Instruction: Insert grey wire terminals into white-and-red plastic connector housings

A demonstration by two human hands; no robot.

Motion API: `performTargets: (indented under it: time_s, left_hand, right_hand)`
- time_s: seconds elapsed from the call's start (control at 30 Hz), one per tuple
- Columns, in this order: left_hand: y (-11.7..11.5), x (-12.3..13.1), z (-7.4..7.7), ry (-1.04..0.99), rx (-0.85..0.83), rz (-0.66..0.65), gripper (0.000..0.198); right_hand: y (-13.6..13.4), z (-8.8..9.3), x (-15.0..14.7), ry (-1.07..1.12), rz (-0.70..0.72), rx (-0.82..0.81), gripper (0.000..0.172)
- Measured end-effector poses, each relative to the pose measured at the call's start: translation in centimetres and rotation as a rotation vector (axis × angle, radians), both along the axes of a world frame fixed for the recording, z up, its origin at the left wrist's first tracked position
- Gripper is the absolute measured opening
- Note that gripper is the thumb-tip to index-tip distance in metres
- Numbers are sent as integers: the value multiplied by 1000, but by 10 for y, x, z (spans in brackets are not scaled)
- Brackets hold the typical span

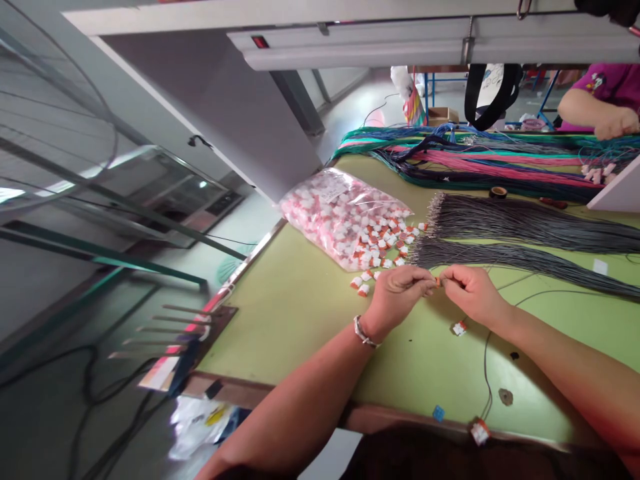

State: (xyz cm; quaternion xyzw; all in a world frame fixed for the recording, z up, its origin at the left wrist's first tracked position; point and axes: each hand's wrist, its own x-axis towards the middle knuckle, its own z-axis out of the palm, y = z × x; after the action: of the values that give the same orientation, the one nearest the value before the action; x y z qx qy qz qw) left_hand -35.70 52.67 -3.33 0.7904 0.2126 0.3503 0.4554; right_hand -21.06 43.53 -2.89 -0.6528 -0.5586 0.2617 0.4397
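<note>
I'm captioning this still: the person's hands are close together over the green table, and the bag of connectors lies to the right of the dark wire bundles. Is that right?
Not quite: the head view shows the bag of connectors to the left of the dark wire bundles. The left hand and right hand are indeed close together over the green table.

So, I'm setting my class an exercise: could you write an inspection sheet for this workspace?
Surface: green tabletop, with a round brownish patch.
Job's things: clear bag of connectors; loose connectors, orange and white, beside it.
Clutter: blue piece near the front edge; tape roll behind the dark wires.
Hands: left hand and right hand pinch at a small orange piece.
Cables: dark wire bundles; coloured wires farther back.
Surroundings: light fixture above; another person's hand at the coloured wires.
</note>
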Motion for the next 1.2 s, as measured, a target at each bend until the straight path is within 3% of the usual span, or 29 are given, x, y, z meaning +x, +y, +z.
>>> performTargets:
  time_s: [0.3, 0.47, 0.53, 0.6, 0.63, 0.77, 0.87, 0.97, 1.07, 1.2]
  left_hand:
    - [1, 1, 0, 9, 70, -7, 15]
    - [3, 1, -6, -67, -149, 3, 15]
    - [5, 1, -6, -117, -221, -14, 28]
    - [7, 0, -4, -110, -171, -65, 46]
    - [7, 0, -3, -81, -107, -91, 46]
    - [7, 0, -1, 30, 38, -62, 12]
    - [5, 1, -3, 60, -44, -15, 10]
    - [5, 4, -7, 18, -221, -54, 14]
    - [6, 5, -9, -18, -450, -125, 29]
    - [6, 5, -9, -21, -564, -118, 32]
  right_hand:
    - [0, 2, -3, 5, 19, 0, 18]
    - [2, 2, -1, 18, -28, 8, 18]
    - [2, -1, 0, 0, -63, 3, 17]
    - [2, -3, 0, -35, -78, 2, 17]
    - [2, -4, 0, -56, -80, 1, 16]
    - [0, -3, -3, -139, -84, -10, 14]
    - [-1, 2, -4, -216, -116, -13, 14]
    - [-2, 4, -5, -271, -122, -17, 13]
    - [-1, 3, -6, -244, -111, -23, 14]
    - [0, 1, -6, -158, -115, -41, 16]
